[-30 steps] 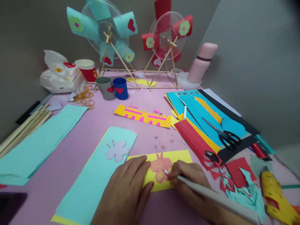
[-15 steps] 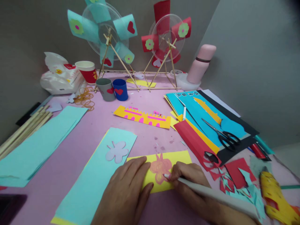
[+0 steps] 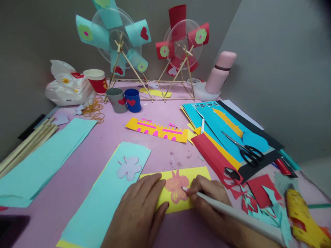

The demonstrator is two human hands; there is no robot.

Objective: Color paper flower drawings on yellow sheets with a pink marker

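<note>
Left hand [image 3: 141,210]: laid flat with the fingers extended, pressed on the left end of the yellow strip [image 3: 199,172]; nothing is grasped.
Right hand [image 3: 207,196]: closed around a white pen [image 3: 232,215], whose tip is set at the right edge of the orange flower [image 3: 176,187].
Place of the work: the yellow strip is laid on the pink table [image 3: 85,162], near its front edge, just right of the light blue sheet [image 3: 103,203].
Step in hand: the orange flower on the strip is being drawn or coloured, as judged from the pen tip resting on it.
Demand of the next stroke: the strip has to be held still under the flat palm, and the tip guided closely along the petal edges.
Flowers counted: two, the orange one and a lilac flower [image 3: 128,167] laid on the blue sheet.
Pens counted: two, one held and a second pen [image 3: 202,124] left on the stacked coloured paper.
Paper wheels counted: two, a teal wheel [image 3: 116,34] and a red wheel [image 3: 182,38], both raised on stick frames.
Cups counted: three, a red cup [image 3: 97,81], a grey cup [image 3: 116,100] and a blue cup [image 3: 132,100].
Scissors [image 3: 245,150]: one pair, well apart from both hands.
</note>
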